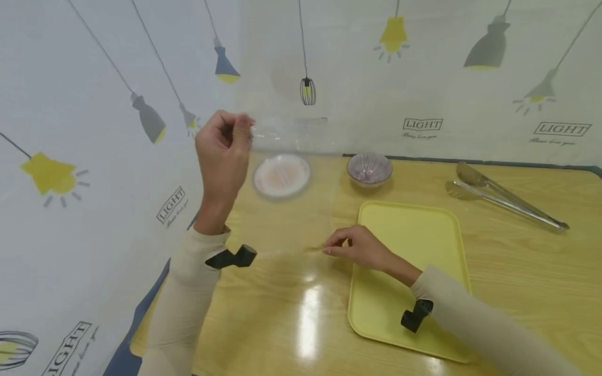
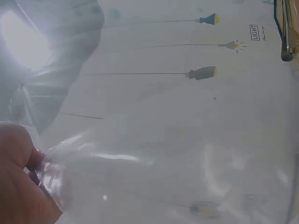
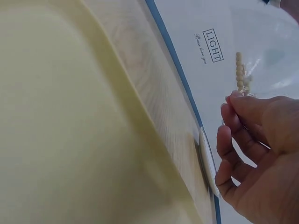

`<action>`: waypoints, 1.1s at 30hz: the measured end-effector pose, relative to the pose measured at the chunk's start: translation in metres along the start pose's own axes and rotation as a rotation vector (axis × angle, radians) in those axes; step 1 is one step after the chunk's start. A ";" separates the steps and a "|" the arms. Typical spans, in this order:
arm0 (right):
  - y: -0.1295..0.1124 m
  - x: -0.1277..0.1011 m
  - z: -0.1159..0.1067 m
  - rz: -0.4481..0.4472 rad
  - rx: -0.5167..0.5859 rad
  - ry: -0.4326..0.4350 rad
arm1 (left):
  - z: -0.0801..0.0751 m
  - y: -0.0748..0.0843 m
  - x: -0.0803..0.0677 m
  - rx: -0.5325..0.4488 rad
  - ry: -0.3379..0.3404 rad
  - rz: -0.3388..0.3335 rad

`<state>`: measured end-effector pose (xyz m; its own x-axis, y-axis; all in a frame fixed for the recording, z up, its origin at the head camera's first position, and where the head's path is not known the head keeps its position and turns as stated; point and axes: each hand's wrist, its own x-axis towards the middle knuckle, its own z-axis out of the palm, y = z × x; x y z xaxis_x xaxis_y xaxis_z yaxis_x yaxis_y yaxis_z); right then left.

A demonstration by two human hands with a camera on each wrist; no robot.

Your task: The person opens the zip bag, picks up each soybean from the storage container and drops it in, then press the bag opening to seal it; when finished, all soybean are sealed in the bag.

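A thin clear plastic bag [image 1: 287, 224] hangs stretched between my two hands. High on the left, my left hand [image 1: 223, 159] grips its upper edge, with the film [image 2: 107, 156] bunched at the fingers in the left wrist view. My right hand [image 1: 359, 248] is lower, above the tray's left edge, pinching the bag's bottom corner between thumb and fingertips. Just beyond those fingertips, a short row of small round beige pieces [image 3: 239, 70] lies along the bag's edge; whether they are beans or beads I cannot tell. Seen through the film is a white plate [image 1: 282, 176].
A yellow tray [image 1: 400, 313] lies under my right forearm on the wooden table [image 1: 268, 318]. Behind it stands a purple striped bowl [image 1: 369, 169]. Metal tongs [image 1: 512, 201] lie at the back right. A lamp-printed cloth [image 1: 348, 52] rises behind and on the left.
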<state>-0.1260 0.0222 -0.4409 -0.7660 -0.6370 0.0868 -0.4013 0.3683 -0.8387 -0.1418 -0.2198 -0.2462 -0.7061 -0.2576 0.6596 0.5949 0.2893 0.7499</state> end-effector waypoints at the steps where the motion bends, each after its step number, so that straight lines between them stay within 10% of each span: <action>1: -0.002 -0.006 -0.001 0.016 -0.003 0.001 | 0.002 -0.004 0.003 0.011 -0.009 -0.011; 8: -0.005 -0.036 -0.005 0.047 -0.003 -0.016 | 0.010 -0.057 0.017 0.160 -0.114 -0.261; 16: -0.022 -0.070 0.004 0.280 0.101 -0.124 | 0.026 -0.150 -0.004 0.474 -0.595 -0.487; 24: -0.030 -0.078 0.018 0.359 0.102 -0.170 | 0.028 -0.206 -0.042 0.674 -0.741 -0.309; 33: -0.039 -0.077 0.014 0.286 -0.337 0.025 | 0.030 -0.217 -0.057 0.754 -0.747 -0.267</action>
<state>-0.0447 0.0476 -0.4228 -0.8804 -0.4621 -0.1068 -0.3093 0.7301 -0.6093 -0.2422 -0.2399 -0.4486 -0.9838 0.1540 0.0922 0.1794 0.8630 0.4724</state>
